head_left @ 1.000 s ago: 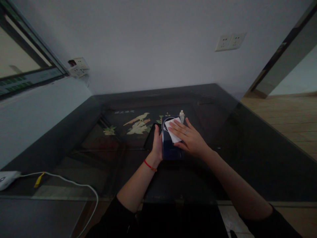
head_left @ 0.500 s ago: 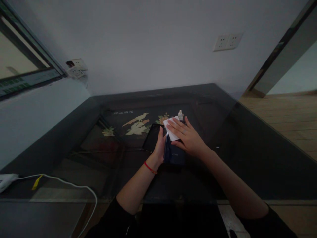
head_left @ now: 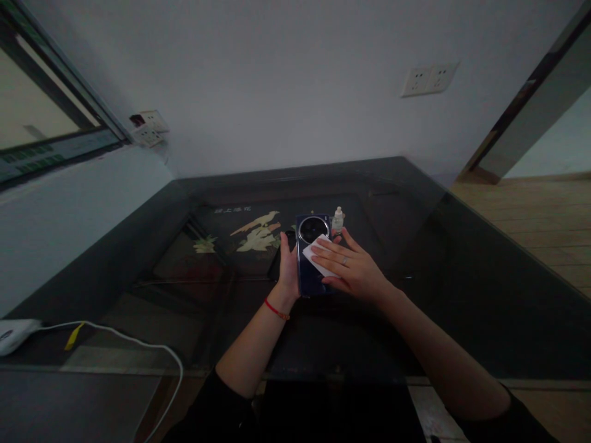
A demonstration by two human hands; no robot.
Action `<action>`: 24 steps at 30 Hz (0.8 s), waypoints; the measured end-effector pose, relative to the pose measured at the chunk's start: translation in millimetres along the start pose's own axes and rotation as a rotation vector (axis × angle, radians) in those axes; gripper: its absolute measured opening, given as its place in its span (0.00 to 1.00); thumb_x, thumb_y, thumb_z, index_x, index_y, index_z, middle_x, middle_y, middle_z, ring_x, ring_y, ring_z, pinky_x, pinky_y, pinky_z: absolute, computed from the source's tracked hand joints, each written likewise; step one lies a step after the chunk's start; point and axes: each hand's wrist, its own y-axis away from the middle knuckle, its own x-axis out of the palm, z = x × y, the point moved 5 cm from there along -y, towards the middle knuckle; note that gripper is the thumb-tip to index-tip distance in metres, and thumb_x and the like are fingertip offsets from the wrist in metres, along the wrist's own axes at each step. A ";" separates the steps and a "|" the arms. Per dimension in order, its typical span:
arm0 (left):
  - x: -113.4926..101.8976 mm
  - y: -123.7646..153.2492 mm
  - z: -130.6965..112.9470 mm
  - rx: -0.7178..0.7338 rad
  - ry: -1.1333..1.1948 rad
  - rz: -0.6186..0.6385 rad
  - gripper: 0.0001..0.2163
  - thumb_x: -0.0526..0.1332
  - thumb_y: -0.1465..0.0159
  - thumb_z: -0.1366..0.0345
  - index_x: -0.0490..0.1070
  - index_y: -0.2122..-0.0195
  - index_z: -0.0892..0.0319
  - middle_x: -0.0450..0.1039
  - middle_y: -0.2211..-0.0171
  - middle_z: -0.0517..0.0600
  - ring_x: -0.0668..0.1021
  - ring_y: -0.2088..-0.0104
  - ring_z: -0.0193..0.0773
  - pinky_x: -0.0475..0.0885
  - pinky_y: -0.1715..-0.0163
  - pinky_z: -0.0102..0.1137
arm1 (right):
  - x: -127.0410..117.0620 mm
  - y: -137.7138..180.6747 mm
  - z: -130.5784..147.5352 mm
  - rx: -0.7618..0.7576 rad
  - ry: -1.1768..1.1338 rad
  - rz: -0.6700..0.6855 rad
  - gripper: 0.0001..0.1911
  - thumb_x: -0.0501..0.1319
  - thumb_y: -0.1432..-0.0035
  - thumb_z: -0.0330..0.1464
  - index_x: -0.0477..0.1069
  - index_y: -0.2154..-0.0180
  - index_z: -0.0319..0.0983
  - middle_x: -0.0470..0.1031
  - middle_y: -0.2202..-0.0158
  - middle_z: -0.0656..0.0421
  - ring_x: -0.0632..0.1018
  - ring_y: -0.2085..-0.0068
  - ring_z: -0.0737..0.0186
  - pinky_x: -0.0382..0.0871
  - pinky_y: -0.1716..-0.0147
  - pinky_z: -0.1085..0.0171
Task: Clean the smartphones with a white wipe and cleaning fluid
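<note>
My left hand point(head_left: 287, 268) grips the left edge of a dark blue phone point(head_left: 310, 280), held back side up with its round camera ring at the top. My right hand point(head_left: 353, 269) lies over the phone's back with fingers stretched out, pressing a small white wipe point(head_left: 317, 253) against it just below the camera ring. A red cord circles my left wrist. A small white dropper bottle point(head_left: 338, 219) stands on the table just beyond the phone. A black flat object point(head_left: 276, 266) lies on the glass to the left of my left hand, mostly hidden by it.
The dark glass table point(head_left: 462, 277) has a bird and flower picture point(head_left: 256, 231) under the glass. A white cable point(head_left: 133, 346) runs from a white device point(head_left: 13, 335) at the left edge. Wall sockets point(head_left: 428, 78) sit above; wooden floor lies to the right.
The phone was tilted on edge half a second ago and now lies flat-faced toward me again. The wipe has slid down off the camera ring, which is now uncovered.
</note>
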 end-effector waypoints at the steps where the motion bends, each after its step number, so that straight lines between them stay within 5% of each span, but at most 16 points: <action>1: 2.1 1.0 -2.0 0.016 0.001 0.017 0.39 0.40 0.39 0.37 0.62 0.40 0.63 0.71 0.48 0.61 0.70 0.44 0.52 0.62 0.44 0.43 | -3.0 1.4 -2.5 0.003 -0.001 -0.023 0.21 0.51 0.34 0.39 0.63 0.42 0.43 0.68 0.43 0.56 0.65 0.39 0.57 0.45 0.36 0.43; 7: 3.2 1.3 -4.7 0.055 -0.001 -0.031 0.39 0.39 0.39 0.38 0.62 0.40 0.64 0.71 0.49 0.61 0.71 0.46 0.52 0.61 0.45 0.44 | -9.8 7.9 -17.1 0.083 0.016 -0.096 0.23 0.51 0.34 0.35 0.59 0.39 0.41 0.67 0.42 0.55 0.64 0.38 0.57 0.46 0.36 0.44; 17: 8.8 3.9 11.5 0.019 -0.040 -0.079 0.32 0.41 0.35 0.43 0.62 0.40 0.60 0.74 0.51 0.58 0.75 0.51 0.49 0.66 0.48 0.42 | -5.2 10.2 -32.5 0.295 -0.078 -0.064 0.29 0.44 0.33 0.43 0.45 0.34 0.41 0.55 0.35 0.52 0.54 0.34 0.55 0.45 0.36 0.43; 24: 5.5 2.4 22.7 -0.048 -0.100 -0.082 0.30 0.43 0.34 0.44 0.65 0.41 0.58 0.76 0.53 0.57 0.77 0.53 0.49 0.68 0.51 0.41 | -1.1 6.0 -22.5 0.201 -0.005 0.019 0.31 0.46 0.34 0.45 0.45 0.34 0.41 0.57 0.35 0.53 0.54 0.34 0.53 0.41 0.36 0.41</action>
